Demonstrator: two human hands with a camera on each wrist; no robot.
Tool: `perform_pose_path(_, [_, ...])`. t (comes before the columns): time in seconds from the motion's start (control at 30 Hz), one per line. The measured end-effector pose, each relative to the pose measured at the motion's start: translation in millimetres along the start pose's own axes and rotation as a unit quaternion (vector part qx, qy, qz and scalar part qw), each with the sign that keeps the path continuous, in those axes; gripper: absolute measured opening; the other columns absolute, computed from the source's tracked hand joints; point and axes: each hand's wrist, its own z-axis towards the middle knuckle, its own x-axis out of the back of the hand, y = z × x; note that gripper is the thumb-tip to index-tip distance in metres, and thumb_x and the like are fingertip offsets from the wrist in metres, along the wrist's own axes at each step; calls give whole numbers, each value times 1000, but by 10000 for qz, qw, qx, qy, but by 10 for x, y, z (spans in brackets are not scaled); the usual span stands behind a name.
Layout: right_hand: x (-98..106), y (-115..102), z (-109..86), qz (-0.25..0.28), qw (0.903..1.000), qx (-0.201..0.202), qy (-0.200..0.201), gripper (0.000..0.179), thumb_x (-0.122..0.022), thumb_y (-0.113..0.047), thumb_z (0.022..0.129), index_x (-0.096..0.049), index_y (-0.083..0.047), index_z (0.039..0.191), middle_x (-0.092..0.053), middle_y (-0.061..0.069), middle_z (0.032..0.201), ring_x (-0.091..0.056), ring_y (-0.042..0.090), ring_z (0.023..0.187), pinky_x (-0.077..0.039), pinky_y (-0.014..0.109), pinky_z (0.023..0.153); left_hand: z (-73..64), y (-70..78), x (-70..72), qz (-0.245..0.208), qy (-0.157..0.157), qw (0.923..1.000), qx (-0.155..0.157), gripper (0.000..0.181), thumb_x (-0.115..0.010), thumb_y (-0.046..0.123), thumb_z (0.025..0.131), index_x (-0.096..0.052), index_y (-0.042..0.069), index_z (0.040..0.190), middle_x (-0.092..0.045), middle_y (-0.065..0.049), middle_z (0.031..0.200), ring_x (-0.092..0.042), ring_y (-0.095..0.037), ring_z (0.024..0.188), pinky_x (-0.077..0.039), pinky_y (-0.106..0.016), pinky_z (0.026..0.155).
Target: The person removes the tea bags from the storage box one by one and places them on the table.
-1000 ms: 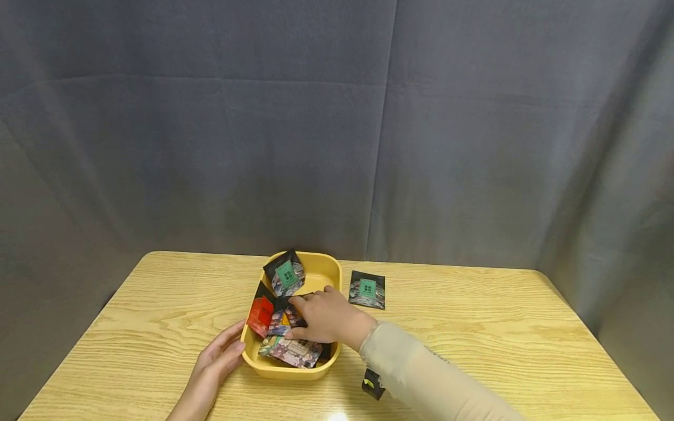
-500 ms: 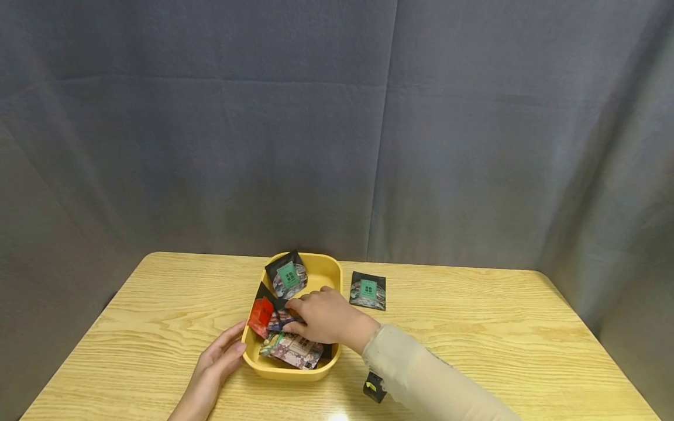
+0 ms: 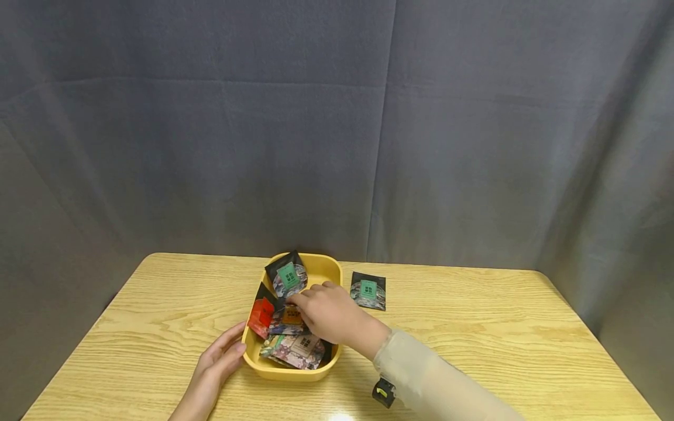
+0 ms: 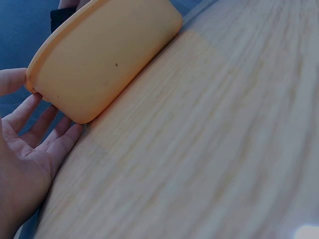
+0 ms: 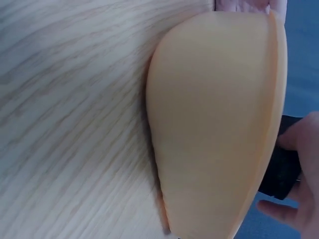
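Note:
A yellow plastic basket [image 3: 292,374] stands on the table with several flat printed sachets in it. My left hand [image 3: 216,359] rests its fairly straight fingers and thumb against the basket's left outer side; the left wrist view shows fingertips [image 4: 60,127] touching the outer wall. Inside the basket, my right hand [image 3: 337,313] pinches the upper edge of a dark sachet with an orange label [image 3: 291,316]. The right wrist view shows this sachet's black back [image 5: 281,172] beyond the rim. Around it lie a red-labelled sachet [image 3: 261,316], a green-labelled sachet [image 3: 286,275] and a pink floral sachet [image 3: 302,351].
Another green-labelled sachet [image 3: 368,290] lies flat on the wooden table [image 3: 474,327], right of the basket. A small black piece with a yellow mark [image 3: 383,392] is beside the right sleeve. Grey cloth [image 3: 316,146] hangs behind the table.
My right hand has drawn slightly right, its fingers gathering on the orange-labelled sachet, whose label now shows more. The black piece beside the sleeve shifted with the arm. My left hand stays in place.

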Motion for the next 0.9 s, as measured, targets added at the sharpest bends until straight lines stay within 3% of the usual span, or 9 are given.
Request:
perform_pose_path(0.3, [53,0,-146,-294,9947,200,965,30,-60,-18,97,-65,-15,127,-71,-2,116,-67,14,100,-54,32,85,20,-19,1,-14,-30,9999,-121,53,-51,17,103,-36,-4,148,-36,-25,151,-54,0,116,-48,-20,94])
perform_pose_path(0.6, [115,90,-352,-466,9915,196,1198,34,-65,-18,94,-64,-16,129,-70,-3,117,-65,15,102,-52,34,88,40,-28,1,48,24,10000,-43,53,-51,18,103,-35,-3,149,-36,-25,151,-54,-3,117,-48,-20,94])
perform_pose_path(0.9, [119,377,-660,-485,9837,133,1726,41,-67,-10,86,-65,-12,127,-69,5,119,-63,24,108,-52,42,91,52,-2,-13,55,10,10000,-53,53,-52,19,102,-37,-2,148,-38,-22,150,-54,-1,116,-48,-20,95])
